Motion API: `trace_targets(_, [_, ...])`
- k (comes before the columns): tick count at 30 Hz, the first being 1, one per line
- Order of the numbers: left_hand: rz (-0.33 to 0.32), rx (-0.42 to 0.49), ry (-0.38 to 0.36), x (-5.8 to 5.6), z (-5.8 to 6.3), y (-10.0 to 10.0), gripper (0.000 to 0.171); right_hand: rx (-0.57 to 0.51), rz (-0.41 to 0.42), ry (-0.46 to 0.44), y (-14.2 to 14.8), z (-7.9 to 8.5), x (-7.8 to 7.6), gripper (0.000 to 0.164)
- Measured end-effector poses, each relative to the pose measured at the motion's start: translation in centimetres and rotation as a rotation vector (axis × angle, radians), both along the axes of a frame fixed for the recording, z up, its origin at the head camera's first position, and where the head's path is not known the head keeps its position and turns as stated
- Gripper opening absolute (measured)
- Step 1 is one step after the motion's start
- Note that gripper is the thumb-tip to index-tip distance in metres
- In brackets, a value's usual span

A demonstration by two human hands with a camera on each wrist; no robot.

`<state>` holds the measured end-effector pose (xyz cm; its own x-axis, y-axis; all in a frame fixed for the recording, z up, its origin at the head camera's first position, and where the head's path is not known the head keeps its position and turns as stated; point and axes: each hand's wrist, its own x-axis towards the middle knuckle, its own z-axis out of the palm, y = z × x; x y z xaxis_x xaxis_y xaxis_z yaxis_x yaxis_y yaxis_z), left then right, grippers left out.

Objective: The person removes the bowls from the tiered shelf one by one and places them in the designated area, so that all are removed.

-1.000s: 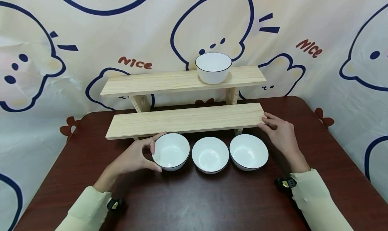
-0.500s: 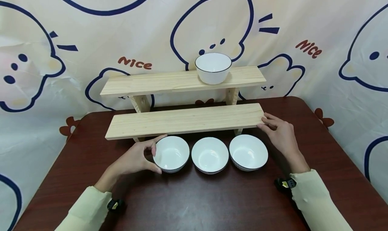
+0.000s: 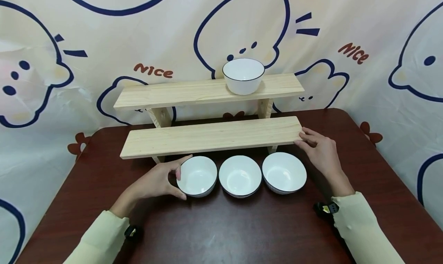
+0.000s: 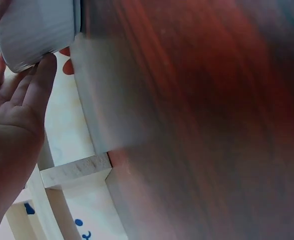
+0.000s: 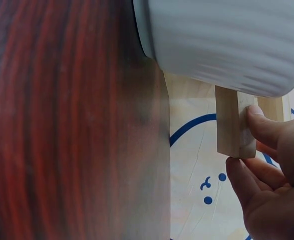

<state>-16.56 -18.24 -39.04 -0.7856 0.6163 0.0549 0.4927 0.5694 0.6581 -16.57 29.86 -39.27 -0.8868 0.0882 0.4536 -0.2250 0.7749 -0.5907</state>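
My left hand (image 3: 155,185) grips the leftmost white bowl (image 3: 198,177), thumb at its near side and fingers round its left and far side. The dark-rimmed bowl stands upright in front of the wooden shelf, beside a middle bowl (image 3: 240,176) and a right bowl (image 3: 283,172). In the left wrist view, fingers (image 4: 40,82) touch the bowl's outer wall (image 4: 36,35). My right hand (image 3: 322,154) pinches the right end of the lower shelf board (image 3: 211,137); the right wrist view shows thumb and fingers at the board's end (image 5: 229,125).
A fourth white bowl (image 3: 243,77) stands on the upper shelf board (image 3: 173,94), right of its middle. The two-tier shelf stands on a dark brown table (image 3: 221,233). Behind hangs a cloth (image 3: 166,37) printed with cartoon figures.
My left hand has shifted the leftmost bowl slightly right and nearer to me, closer to the middle bowl. The right hand keeps its hold on the lower board.
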Motion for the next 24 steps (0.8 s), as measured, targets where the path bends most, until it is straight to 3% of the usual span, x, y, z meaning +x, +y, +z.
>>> trace_targets(13, [-0.019, -0.008, -0.003, 0.02, -0.10, 0.06, 0.055, -0.009, -0.005, -0.002, -0.07, 0.17, 0.07, 0.037])
trace_targets(24, [0.021, 0.091, -0.041, -0.19, 0.26, 0.14, 0.047, -0.014, -0.009, -0.002, -0.11, 0.05, 0.06, 0.037])
